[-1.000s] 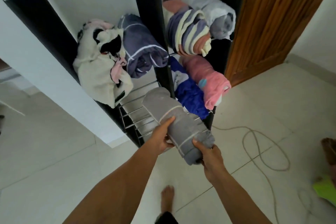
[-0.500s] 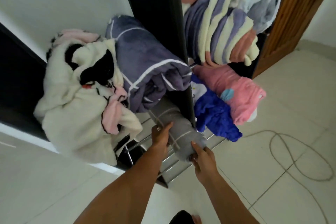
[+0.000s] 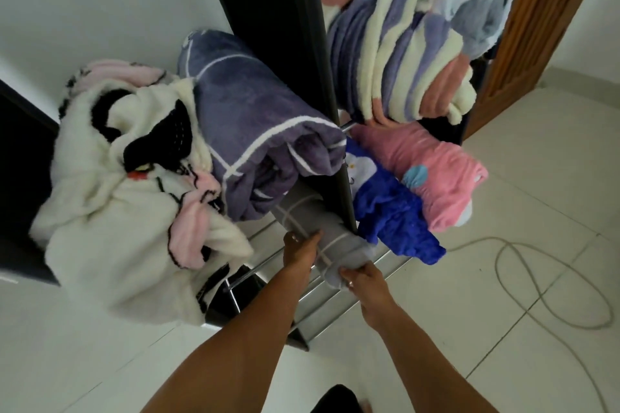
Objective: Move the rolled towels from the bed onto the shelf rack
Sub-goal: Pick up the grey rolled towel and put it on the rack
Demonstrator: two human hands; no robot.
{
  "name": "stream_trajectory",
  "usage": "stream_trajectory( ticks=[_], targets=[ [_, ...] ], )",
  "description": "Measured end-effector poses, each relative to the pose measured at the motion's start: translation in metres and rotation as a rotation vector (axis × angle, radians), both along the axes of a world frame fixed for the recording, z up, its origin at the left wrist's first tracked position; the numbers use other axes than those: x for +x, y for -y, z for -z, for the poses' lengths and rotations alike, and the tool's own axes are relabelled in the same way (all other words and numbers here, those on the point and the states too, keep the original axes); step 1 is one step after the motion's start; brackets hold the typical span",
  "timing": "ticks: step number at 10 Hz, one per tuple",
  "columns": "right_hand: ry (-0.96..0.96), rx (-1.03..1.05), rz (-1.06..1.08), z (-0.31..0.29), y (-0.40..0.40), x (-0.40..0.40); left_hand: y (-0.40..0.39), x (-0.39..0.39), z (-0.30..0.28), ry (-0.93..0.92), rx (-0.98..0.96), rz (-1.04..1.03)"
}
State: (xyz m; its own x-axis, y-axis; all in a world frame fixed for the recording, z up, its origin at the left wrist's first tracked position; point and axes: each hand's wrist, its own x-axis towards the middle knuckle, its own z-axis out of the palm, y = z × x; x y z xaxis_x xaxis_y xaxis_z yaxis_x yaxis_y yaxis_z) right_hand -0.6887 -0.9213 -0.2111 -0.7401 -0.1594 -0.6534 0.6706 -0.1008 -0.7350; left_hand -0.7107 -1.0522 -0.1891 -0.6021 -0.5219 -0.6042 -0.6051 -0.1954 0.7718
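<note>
The grey rolled towel lies on the shelf rack bars' lowest tier, grasped by the left hand alongside and the right hand cupping its near end. It looks soft, light and squashy: best gripped around the roll.

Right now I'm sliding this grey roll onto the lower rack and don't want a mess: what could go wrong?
The purple plaid blanket hangs right over the grey rolled towel; pushing deeper may drag it off its tier. The white plush blanket already sags past the shelf edge and could slide if bumped. The left hand and right hand hold only the near end, so the roll might loosen.
</note>
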Motion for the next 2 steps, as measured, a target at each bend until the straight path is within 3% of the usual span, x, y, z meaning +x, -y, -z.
stream_trajectory(
  ticks=[2],
  targets=[
    [0.001, -0.016, -0.076, -0.017, -0.012, 0.004, -0.009, 0.029, -0.019, 0.055, -0.104, 0.091]
  ],
)
